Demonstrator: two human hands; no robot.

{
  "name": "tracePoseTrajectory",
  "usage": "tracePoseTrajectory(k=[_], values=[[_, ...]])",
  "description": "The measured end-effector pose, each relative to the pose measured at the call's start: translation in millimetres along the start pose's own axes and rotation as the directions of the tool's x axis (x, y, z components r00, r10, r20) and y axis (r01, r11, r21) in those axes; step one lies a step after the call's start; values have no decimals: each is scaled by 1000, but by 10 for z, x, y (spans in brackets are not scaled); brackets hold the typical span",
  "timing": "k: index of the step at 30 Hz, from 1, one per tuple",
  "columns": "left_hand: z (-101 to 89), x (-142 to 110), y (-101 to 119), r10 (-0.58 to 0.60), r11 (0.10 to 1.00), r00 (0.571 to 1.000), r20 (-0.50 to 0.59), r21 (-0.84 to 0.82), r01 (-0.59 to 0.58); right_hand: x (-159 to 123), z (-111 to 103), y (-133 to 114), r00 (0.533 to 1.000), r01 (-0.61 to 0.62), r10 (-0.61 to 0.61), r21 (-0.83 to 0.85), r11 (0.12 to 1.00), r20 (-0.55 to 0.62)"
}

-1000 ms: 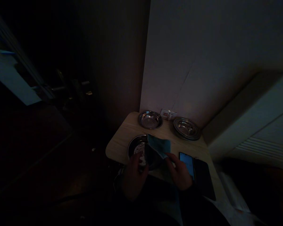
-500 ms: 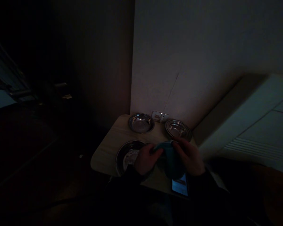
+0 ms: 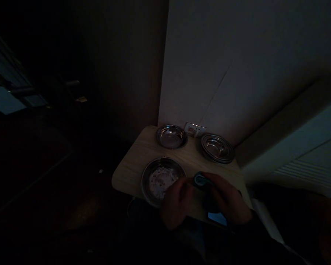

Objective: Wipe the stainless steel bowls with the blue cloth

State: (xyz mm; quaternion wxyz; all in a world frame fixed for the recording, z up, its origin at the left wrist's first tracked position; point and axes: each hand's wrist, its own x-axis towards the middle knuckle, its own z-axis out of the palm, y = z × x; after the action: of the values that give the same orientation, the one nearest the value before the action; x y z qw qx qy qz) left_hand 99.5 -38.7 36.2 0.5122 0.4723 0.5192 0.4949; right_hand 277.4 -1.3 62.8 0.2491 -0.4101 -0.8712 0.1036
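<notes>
My right hand (image 3: 231, 200) is closed around a soft teal cloth (image 3: 200, 179), whose near end shows a curled, looped edge. Its lower part is dark and partly hidden by the hand. Just to the left, my left hand (image 3: 175, 204) is smeared by motion, with its fingertips close to the cloth; whether they touch it is unclear. That hand overlaps the right rim of a steel bowl (image 3: 147, 180) with dark bits scattered over a pale bottom. Below the cloth a phone (image 3: 217, 218) lies with its screen lit, partly covered by the right hand.
A small wood-patterned table (image 3: 129, 173) carries the things. Another steel bowl (image 3: 171, 137) stands at the back left, and a stack of steel bowls (image 3: 217, 148) at the back right. Behind them is a wall socket (image 3: 195, 129) with a plug. The room is very dark.
Both hands were on the teal cloth, which hung spread between them. Now it is bunched in the right hand, and the left hand has moved lower. The view has shifted, showing more of the near bowl.
</notes>
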Motion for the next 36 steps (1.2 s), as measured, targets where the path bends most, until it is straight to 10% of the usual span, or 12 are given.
tracePoseTrajectory(k=[5,8,13,22,36], values=[[-615,-234,-151,66,937,857,-510,328,123,40,-84,0,987,2,17,-117,993,161],[-910,-196,-308,70,876,788,-612,416,245,139,58,-100,980,20,5,-125,992,197],[-1086,-6,-571,-110,926,851,-514,259,275,300,333,-313,980,100,-68,-169,981,186],[-1039,63,-674,-90,959,912,-401,211,188,568,685,-504,943,116,18,-380,918,331],[-1170,361,-690,-41,969,957,-286,224,109,720,937,-656,758,100,147,-336,937,636]])
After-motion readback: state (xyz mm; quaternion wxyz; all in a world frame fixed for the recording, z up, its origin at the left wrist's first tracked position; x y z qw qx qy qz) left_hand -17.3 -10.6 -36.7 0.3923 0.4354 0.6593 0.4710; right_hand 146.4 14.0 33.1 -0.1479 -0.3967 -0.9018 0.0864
